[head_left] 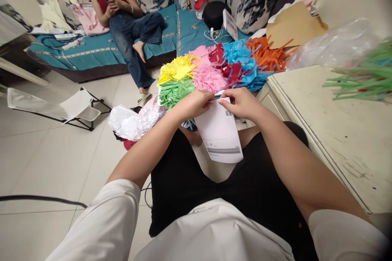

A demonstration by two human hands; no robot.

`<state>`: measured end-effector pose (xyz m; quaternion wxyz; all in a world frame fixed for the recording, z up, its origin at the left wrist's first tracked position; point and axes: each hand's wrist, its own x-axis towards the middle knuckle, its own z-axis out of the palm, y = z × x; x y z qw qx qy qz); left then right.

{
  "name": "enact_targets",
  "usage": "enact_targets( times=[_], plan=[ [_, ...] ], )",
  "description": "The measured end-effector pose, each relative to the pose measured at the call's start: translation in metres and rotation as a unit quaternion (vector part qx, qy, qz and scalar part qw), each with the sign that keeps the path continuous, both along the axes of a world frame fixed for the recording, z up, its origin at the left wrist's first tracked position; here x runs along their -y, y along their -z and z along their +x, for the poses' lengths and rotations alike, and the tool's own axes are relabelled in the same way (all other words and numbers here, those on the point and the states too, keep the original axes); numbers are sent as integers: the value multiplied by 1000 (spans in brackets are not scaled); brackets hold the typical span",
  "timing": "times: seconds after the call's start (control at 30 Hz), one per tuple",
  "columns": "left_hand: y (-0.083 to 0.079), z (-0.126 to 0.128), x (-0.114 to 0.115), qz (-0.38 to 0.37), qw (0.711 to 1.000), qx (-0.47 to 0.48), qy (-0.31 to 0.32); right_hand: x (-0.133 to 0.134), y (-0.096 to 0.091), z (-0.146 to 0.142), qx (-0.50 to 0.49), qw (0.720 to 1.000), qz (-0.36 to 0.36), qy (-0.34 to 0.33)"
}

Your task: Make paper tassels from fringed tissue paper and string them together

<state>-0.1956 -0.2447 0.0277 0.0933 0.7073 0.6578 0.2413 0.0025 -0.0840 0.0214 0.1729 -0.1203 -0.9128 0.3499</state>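
Between my knees hangs a white printed sheet of paper (218, 132), with small marks and a dark barred strip near its lower end. My left hand (200, 102) pinches its upper left edge. At the upper right corner, the fingers of my right hand (237, 101) are closed on the same sheet. Just beyond my hands lies a heap of fringed paper: yellow fringe (177, 68), green fringe (175, 93), pink fringe (210, 75), blue fringe (245, 59) and orange fringe (269, 53), with some red among them. Whether anything lies behind the sheet is hidden.
A pale cabinet top (343, 138) stands at my right, bearing more green fringe (364, 77). White plastic bags (125, 122) lie on the floor at left, near a folding chair (76, 106). A person (119, 12) sits on the teal sofa (190, 28) holding a phone.
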Motion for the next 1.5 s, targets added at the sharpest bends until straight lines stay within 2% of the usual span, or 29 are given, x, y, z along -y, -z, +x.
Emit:
enact_targets(
  times=[0.17,0.37,0.53,0.6,0.7,0.8,0.87,1.0,1.1,1.27,1.5],
  plan=[
    [-3,-6,3,-46,997,62,30,1,2,-1,6,1000,-6,-15],
    [-1,1,1,-30,998,-56,24,4,-1,-1,18,1000,-9,-21],
    [0,10,2,-5,996,-81,-23,1,-4,-1,13,1000,-3,-8],
    [1,9,2,-7,998,-49,-23,-1,-3,-1,13,1000,5,-8],
    [3,0,1,-50,996,78,17,-4,0,1,20,1000,-3,-12],
    [2,-12,2,-88,972,214,37,-5,0,2,26,999,-25,-11],
    [-2,-18,4,-111,958,259,45,-4,-2,3,29,999,-42,-18],
    [-11,-24,9,-183,935,296,63,-1,-6,3,28,996,-78,-39],
    [-12,-29,12,-208,921,327,44,-7,-5,5,23,993,-104,-41],
    [-7,-31,13,-172,925,338,3,-27,4,8,1,994,-112,4],
    [-17,-18,14,-170,896,408,43,-28,3,9,-9,991,-136,11]
  ],
)
